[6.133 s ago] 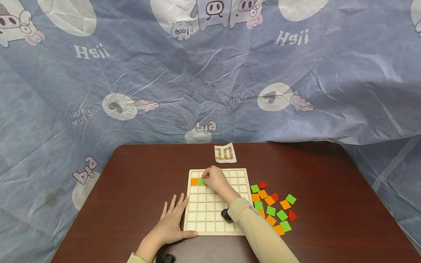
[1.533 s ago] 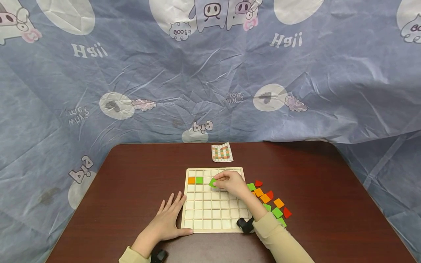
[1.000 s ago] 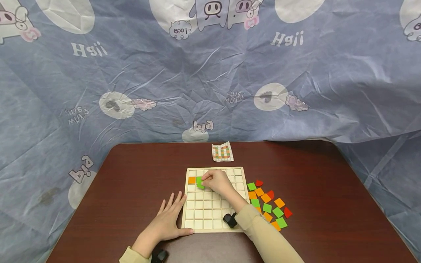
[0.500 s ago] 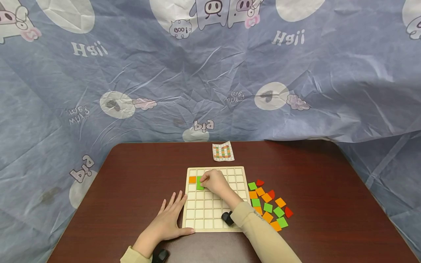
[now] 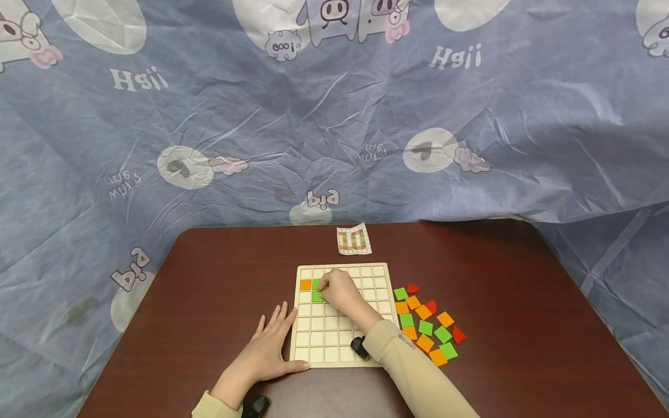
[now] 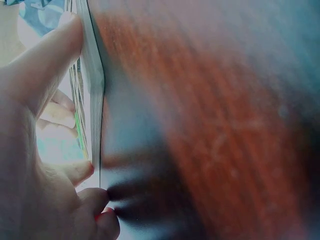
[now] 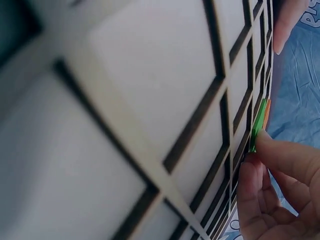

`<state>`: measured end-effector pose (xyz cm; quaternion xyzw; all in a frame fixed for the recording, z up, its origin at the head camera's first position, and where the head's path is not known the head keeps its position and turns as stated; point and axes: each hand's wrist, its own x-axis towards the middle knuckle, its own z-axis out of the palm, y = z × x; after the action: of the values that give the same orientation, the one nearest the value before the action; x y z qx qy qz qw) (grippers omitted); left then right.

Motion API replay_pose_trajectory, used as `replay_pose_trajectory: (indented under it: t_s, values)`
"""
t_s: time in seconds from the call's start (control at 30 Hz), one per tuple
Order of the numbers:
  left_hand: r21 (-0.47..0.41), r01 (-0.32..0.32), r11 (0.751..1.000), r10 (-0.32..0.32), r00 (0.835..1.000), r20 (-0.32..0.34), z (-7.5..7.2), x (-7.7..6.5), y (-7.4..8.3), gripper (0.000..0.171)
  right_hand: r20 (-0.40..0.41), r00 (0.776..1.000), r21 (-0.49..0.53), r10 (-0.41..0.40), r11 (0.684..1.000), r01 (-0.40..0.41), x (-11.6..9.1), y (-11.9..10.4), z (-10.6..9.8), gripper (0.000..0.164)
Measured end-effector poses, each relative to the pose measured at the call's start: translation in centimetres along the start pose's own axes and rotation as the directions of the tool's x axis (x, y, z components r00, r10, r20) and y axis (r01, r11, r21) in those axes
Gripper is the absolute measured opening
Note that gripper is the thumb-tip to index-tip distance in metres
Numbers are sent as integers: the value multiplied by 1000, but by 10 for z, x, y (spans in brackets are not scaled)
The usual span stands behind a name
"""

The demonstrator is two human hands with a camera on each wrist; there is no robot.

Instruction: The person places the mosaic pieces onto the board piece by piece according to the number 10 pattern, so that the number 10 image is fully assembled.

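Observation:
A pale wooden grid board lies on the dark table. My left hand spreads along its left side, thumb on the near-left corner and fingertips at the edge; the left wrist view shows that hand against the board's side. Over the upper left cells, my right hand pinches a square green tile at its cell in the third row. Directly above sits another green tile, partly covered by the fingers, with an orange tile to its left. In the right wrist view the thumb touches green.
Right of the board lie several loose orange tiles, green tiles and red rounded pieces. A paper card with a coloured grid pattern lies behind the board. A blue printed cloth hangs beyond the table.
My right hand has brought a second green tile leftward across the board and turned it square into the cell below the first green one. My left hand has stayed at the board's edge.

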<state>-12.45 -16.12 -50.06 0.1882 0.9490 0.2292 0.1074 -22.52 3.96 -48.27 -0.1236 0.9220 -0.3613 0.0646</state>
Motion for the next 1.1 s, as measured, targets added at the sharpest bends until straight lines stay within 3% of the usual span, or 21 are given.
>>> replay_pose_trajectory:
  t_s: [0.23,0.67,1.1]
  values:
    - [-22,-2,1000,2,1000,1,-1,2,1,115,24,1000,11,11,1000,-12,0,0,-4,5]
    - [-29,-1,1000,2,1000,28,0,1,-2,115,73,997,138,29,990,-39,-13,-1,-27,13]
    - [-27,-6,1000,6,1000,5,2,-1,-1,114,33,992,257,118,958,-123,-30,27,-68,16]
